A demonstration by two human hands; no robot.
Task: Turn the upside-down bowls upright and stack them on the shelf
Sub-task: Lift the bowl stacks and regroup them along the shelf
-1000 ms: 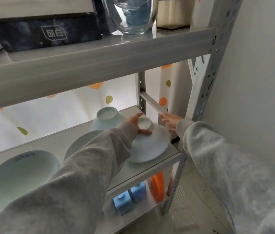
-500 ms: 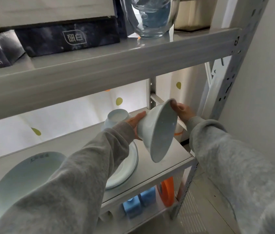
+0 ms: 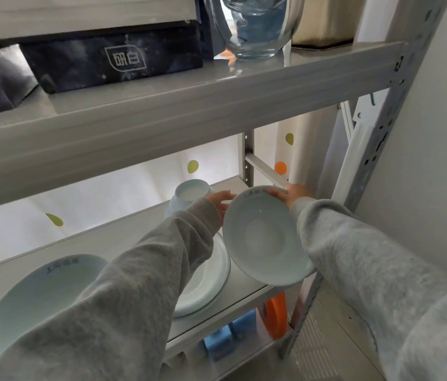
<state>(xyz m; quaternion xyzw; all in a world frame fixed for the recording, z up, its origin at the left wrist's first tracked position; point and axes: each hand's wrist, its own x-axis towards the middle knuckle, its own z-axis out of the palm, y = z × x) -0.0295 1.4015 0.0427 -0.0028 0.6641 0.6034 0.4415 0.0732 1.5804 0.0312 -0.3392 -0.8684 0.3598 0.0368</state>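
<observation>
A grey metal shelf (image 3: 244, 292) stands in a corner beside a pale wall, with a white curtain printed in yellow and orange dots hanging behind it. The held bowl (image 3: 263, 237), pale and glazed, is off the shelf board, above its right front corner, tipped so its empty inside faces the camera. The right hand (image 3: 289, 194) pinches the bowl's far rim, thumb inside and fingers behind; that grip is closed on the bowl. The left hand (image 3: 221, 203) lies against the bowl's left outer side with fingers spread; whether it actually grasps cannot be told.

Behind and to the left of the held bowl, an upside-down bowl (image 3: 190, 195) sits on the shelf, foot ring up. Just left of and below the held bowl, upright nested bowls (image 3: 207, 279) rest on the shelf, nothing visible in them, partly hidden by the left sleeve. Further left of the held bowl, at the frame edge, is a large upright bowl (image 3: 38, 295), also empty.

On the board above the held bowl stand dark printed boxes (image 3: 112, 56) and a clear glass bowl (image 3: 255, 26) with something blue inside. Below it, on the lower level, are blue blocks (image 3: 230, 336) and an orange ring-shaped object (image 3: 276, 316).
</observation>
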